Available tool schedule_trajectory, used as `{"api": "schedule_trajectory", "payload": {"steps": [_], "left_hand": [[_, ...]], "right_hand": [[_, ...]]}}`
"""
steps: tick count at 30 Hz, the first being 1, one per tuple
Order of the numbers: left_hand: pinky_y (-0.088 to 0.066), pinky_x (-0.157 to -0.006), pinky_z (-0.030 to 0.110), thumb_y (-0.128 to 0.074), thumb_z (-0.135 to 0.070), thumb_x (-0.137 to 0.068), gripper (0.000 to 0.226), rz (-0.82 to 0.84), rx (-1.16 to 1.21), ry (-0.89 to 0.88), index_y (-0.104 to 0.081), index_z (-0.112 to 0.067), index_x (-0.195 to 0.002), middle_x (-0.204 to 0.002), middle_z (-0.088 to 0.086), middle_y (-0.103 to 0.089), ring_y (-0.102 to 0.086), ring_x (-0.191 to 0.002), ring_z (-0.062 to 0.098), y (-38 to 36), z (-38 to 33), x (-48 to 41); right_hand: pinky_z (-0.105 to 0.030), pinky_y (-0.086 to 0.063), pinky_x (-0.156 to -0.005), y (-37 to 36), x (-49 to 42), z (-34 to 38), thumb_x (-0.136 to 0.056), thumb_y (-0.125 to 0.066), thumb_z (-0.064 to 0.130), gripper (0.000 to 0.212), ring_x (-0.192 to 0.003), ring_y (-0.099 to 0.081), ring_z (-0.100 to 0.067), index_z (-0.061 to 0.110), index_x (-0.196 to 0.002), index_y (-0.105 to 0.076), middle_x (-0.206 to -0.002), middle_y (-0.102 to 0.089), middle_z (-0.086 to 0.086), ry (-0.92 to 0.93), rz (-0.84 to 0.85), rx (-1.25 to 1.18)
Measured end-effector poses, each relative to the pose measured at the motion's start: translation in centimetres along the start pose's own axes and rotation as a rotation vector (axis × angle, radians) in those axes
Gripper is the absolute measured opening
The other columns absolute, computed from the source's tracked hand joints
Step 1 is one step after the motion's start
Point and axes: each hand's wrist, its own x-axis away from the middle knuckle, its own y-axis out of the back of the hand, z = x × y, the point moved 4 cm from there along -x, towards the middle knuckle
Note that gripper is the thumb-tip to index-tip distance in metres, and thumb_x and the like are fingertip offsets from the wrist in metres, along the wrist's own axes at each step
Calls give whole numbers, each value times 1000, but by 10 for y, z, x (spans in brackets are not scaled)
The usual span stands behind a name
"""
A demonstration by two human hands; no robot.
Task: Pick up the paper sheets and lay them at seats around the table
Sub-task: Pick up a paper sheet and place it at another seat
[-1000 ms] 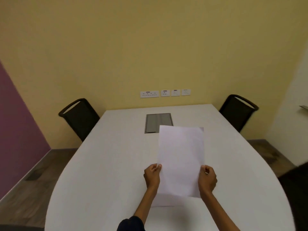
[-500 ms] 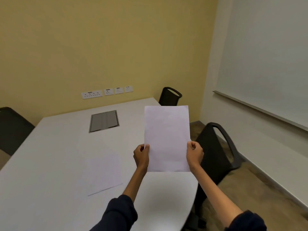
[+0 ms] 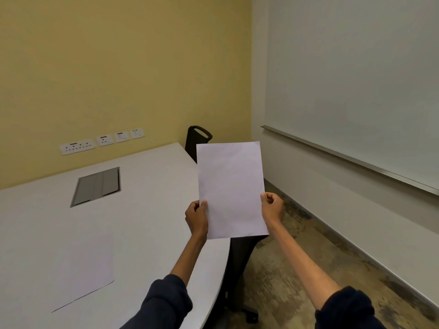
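I hold a blank white paper sheet (image 3: 231, 189) upright in the air, over the right edge of the white table (image 3: 152, 186). My left hand (image 3: 196, 218) pinches its left edge near the bottom, and my right hand (image 3: 272, 208) pinches its right edge. A second white sheet (image 3: 83, 264) lies flat on the table at the near left. One black chair (image 3: 197, 141) stands at the table's far right corner. Another black chair (image 3: 240, 257) sits mostly hidden behind the held sheet and the table's edge.
A grey cable hatch (image 3: 96, 186) is set into the tabletop. White wall sockets (image 3: 102, 141) line the yellow wall behind. A whiteboard with a metal ledge (image 3: 351, 157) covers the right wall. Bare mottled floor (image 3: 297, 269) runs between table and right wall.
My view has swung to the right, from facing the table's far end to its right side. The sheet stays held in both hands and now hangs past the table's right edge.
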Motion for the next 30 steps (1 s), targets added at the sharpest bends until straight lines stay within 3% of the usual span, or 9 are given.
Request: {"api": "schedule_trajectory", "payload": {"steps": [7,14,18,22,30], "left_hand": [[-39,-57,24,-57,-19,-92,20,-47,-11,-4,-55,-9,-75,-72,0,-55,-48,-64,13,-93,14,-48],[-39,-59,24,-58,-21,-94,29,-133,-13,8,-52,-10,-68,-68,2,-53,-46,-63,15,-159,10,-100],[-40,-59,24,-57,-21,-95,27,-194,-16,14,-54,-9,-71,-70,2,-54,-47,-64,14,-173,1,-128],[-41,-60,25,-57,-20,-95,25,-284,-6,15,-56,-7,-73,-71,2,-55,-48,-65,15,-175,-3,-156],[-43,-61,26,-58,-21,-94,23,-530,12,44,-63,-2,-82,-78,4,-61,-52,-68,16,-175,4,-199]], "right_hand": [[-26,-51,-66,0,-114,-19,-97,-57,22,17,-80,-63,-21,9,-91,-65,-88,-68,-7,-31,92,0],[-20,-48,-62,-29,-213,-6,-98,-56,15,17,-79,-59,-19,0,-96,-65,-92,-66,-12,-40,204,-34],[-29,-54,-73,-58,-250,-3,-97,-56,15,19,-86,-62,-25,-1,-97,-65,-93,-67,-13,-52,276,-37],[-22,-50,-62,-97,-279,-3,-97,-58,17,16,-81,-62,-20,3,-95,-67,-90,-68,-9,-48,360,-27],[-20,-47,-58,-182,-332,2,-96,-59,18,16,-77,-61,-18,7,-89,-68,-88,-70,-8,-12,614,18]]}}
